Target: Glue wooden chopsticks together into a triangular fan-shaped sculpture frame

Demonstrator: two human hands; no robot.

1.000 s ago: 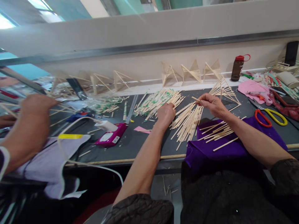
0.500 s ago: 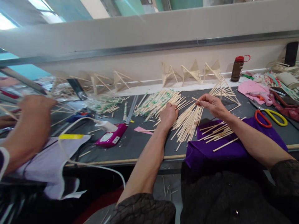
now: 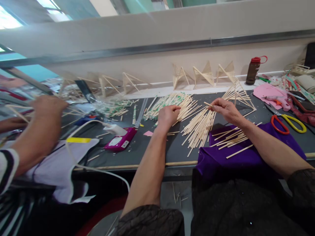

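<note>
My right hand (image 3: 226,109) pinches a thin wooden stick (image 3: 207,104), its end pointing left. Below it, a fanned pile of bare sticks (image 3: 199,131) lies on the dark table. My left hand (image 3: 168,117) is curled closed beside the heap of sticks with green-and-white wrapping (image 3: 162,106); what its fingers hold, if anything, is hidden. Behind my right hand stands a twisted frame of glued sticks (image 3: 237,95). More sticks (image 3: 233,139) rest on a purple cloth (image 3: 248,157) beneath my right forearm.
Several stick models (image 3: 203,75) line the back ledge near a red-capped bottle (image 3: 253,70). Scissors (image 3: 287,123) and pink paper (image 3: 269,93) lie at right. A magenta power strip (image 3: 120,141) with a white cable is at left, near a co-worker's arm (image 3: 46,127).
My left hand has drawn left, away from the bare stick ends. My right hand keeps its stick in nearly the same place. The view has shifted slightly.
</note>
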